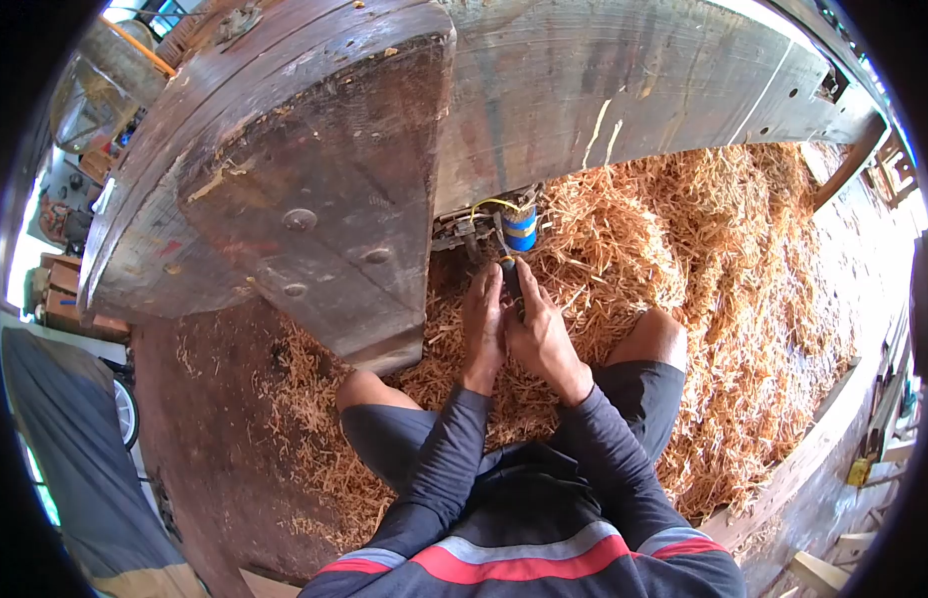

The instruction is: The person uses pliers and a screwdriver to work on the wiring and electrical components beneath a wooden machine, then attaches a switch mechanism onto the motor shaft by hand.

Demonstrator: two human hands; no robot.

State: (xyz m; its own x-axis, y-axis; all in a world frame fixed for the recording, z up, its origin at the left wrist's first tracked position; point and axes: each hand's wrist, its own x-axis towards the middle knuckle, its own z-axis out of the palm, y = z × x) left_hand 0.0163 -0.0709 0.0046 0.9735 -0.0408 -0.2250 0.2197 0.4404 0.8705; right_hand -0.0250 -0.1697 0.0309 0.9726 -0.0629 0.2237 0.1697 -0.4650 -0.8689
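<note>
Both hands are together in front of my knees, around a dark-handled tool (511, 278) whose thin metal shaft points up and away from me. My left hand (483, 324) lies along the handle's left side, fingers together. My right hand (542, 334) is wrapped round the handle from the right. Just beyond the tool's tip stands a blue cylinder (520, 229) with a tan band, and a yellow cord (492, 202) loops beside it. Metal parts (462, 231) lie to its left, under the edge of the large wooden structure.
A large weathered wooden structure (324, 189) with round plugs looms ahead and left. Wood shavings (723, 289) cover the ground ahead and right. A long timber (813, 429) runs along the right. Grey cloth (75, 448) hangs at the left, near a wheel (126, 414).
</note>
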